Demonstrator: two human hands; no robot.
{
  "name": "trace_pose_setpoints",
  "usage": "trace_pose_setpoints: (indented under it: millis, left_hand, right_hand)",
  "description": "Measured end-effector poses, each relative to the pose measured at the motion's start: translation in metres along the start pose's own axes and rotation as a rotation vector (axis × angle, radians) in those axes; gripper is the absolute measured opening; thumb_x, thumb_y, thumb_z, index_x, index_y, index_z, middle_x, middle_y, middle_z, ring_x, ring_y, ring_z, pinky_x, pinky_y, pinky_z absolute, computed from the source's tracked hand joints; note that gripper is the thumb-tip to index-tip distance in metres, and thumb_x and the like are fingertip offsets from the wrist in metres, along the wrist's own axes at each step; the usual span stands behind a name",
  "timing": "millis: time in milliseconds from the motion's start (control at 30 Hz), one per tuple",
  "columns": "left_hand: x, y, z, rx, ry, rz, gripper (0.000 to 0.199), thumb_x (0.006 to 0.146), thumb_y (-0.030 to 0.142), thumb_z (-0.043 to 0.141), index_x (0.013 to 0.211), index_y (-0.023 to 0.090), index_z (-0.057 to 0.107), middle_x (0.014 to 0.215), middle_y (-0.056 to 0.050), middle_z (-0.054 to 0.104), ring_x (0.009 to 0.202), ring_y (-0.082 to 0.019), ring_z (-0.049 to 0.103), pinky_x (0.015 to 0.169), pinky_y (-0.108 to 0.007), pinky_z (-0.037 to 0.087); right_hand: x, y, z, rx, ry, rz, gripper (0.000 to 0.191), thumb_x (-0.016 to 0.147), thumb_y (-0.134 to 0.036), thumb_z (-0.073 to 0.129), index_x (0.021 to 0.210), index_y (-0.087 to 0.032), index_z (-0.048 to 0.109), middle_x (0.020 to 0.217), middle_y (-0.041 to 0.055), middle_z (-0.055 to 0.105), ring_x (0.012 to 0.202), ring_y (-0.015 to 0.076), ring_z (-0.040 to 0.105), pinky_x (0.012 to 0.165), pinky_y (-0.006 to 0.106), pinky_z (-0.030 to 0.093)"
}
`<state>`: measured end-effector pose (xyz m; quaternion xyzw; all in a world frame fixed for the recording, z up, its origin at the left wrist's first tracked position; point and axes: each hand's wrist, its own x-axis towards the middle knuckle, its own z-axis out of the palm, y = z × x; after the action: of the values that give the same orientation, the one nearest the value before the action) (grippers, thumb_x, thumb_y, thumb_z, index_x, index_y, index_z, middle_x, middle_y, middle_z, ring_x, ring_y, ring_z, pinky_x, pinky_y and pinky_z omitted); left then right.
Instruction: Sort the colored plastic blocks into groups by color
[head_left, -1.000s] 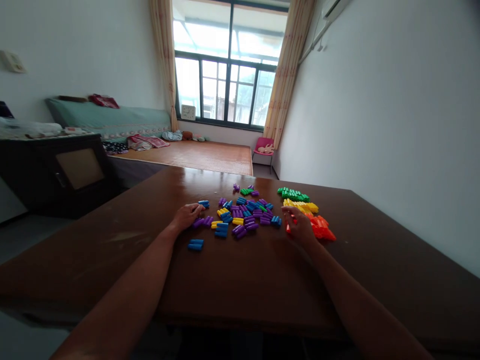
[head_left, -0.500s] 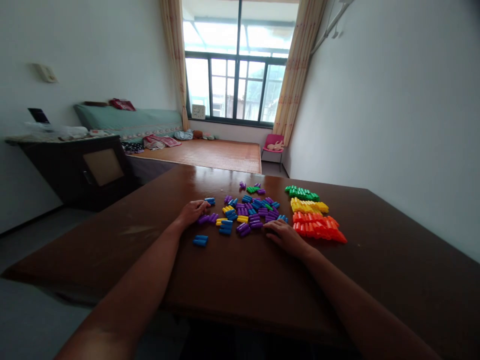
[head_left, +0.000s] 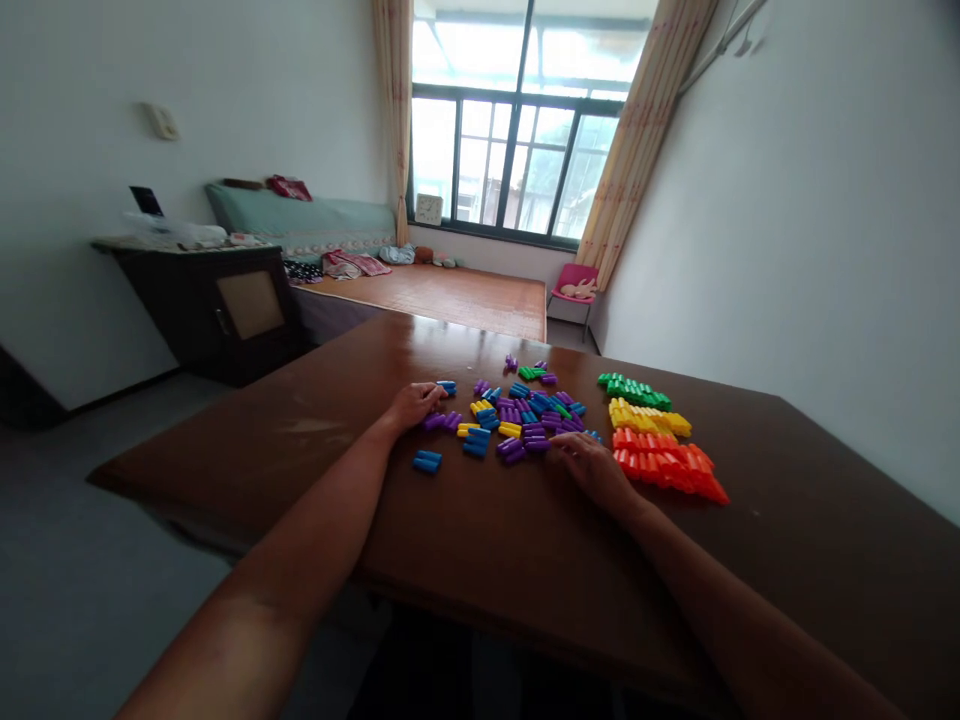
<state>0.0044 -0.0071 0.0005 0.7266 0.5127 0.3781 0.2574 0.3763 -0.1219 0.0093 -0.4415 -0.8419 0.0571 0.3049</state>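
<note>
Small tube-shaped plastic blocks, several joined side by side, lie in a mixed pile [head_left: 515, 409] of purple, blue, yellow and a little green. My left hand [head_left: 418, 403] rests at the pile's left edge with fingers loosely bent, close to a blue block [head_left: 447, 387] and purple blocks [head_left: 442, 421]. No held block shows there. At the pile's right front, my right hand [head_left: 592, 468] lies low on the table, fingers reaching forward beside a purple block [head_left: 537, 446]. Its fingers look apart, and nothing shows in them. A blue block [head_left: 427, 461] lies alone in front.
Rows of green [head_left: 635, 391], yellow [head_left: 649, 418] and orange blocks [head_left: 667, 463] stand at the right of the brown table [head_left: 480, 530]. Beyond are a bed [head_left: 465, 295], a pink chair [head_left: 576, 282] and a dark cabinet [head_left: 202, 310].
The whole view has swung left and tilted, so everything sits further right. Both hands stay nearly where they were beside the blocks; no block has visibly moved.
</note>
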Motion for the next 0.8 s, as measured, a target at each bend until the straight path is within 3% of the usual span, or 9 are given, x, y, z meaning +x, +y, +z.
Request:
trace_pose_setpoints:
  millis: [167, 367, 533, 667, 800]
  left_hand:
    - [-0.001, 0.001, 0.000, 0.028, -0.006, 0.008, 0.052, 0.085, 0.056, 0.043, 0.092, 0.013, 0.073, 0.071, -0.007, 0.070, 0.061, -0.017, 0.061, 0.056, -0.026, 0.045]
    - [-0.001, 0.002, 0.001, 0.037, -0.001, -0.022, 0.054, 0.085, 0.056, 0.042, 0.096, 0.013, 0.073, 0.074, -0.008, 0.071, 0.062, -0.018, 0.062, 0.056, -0.027, 0.045]
    - [0.001, 0.003, -0.001, 0.010, -0.013, -0.018, 0.056, 0.083, 0.059, 0.044, 0.098, 0.013, 0.074, 0.074, -0.007, 0.071, 0.062, -0.019, 0.062, 0.056, -0.027, 0.045]
    - [0.002, 0.003, -0.003, 0.019, -0.026, -0.023, 0.056, 0.082, 0.060, 0.045, 0.098, 0.014, 0.073, 0.073, -0.006, 0.070, 0.063, -0.019, 0.062, 0.057, -0.027, 0.046]
    - [0.004, 0.001, -0.003, 0.053, -0.021, -0.037, 0.056, 0.082, 0.062, 0.045, 0.097, 0.016, 0.074, 0.074, -0.005, 0.070, 0.064, -0.019, 0.062, 0.057, -0.027, 0.046]
  right_hand:
    - [0.053, -0.029, 0.005, -0.160, -0.135, -0.116, 0.025, 0.092, -0.022, 0.050, 0.112, -0.024, 0.065, 0.113, 0.0071, 0.067, 0.107, 0.0241, 0.058, 0.094, 0.038, 0.045]
    - [0.101, -0.045, 0.031, -0.320, -0.374, 0.015, 0.027, 0.084, -0.024, 0.063, 0.110, -0.019, 0.068, 0.106, 0.0098, 0.069, 0.096, 0.0238, 0.063, 0.083, 0.032, 0.048]
    - [0.115, -0.050, 0.034, -0.279, -0.294, -0.007, 0.033, 0.074, -0.017, 0.070, 0.108, -0.018, 0.068, 0.105, 0.0071, 0.069, 0.093, 0.0210, 0.064, 0.083, 0.030, 0.049]
    - [0.112, -0.020, -0.006, -0.245, -0.114, 0.052, 0.029, 0.079, -0.023, 0.065, 0.108, -0.018, 0.066, 0.109, 0.0091, 0.066, 0.096, 0.0197, 0.063, 0.087, 0.032, 0.049]
    - [0.075, 0.062, -0.077, -0.107, 0.102, 0.347, 0.032, 0.077, -0.033, 0.068, 0.106, -0.020, 0.065, 0.094, 0.0058, 0.071, 0.082, 0.0173, 0.066, 0.074, 0.029, 0.052]
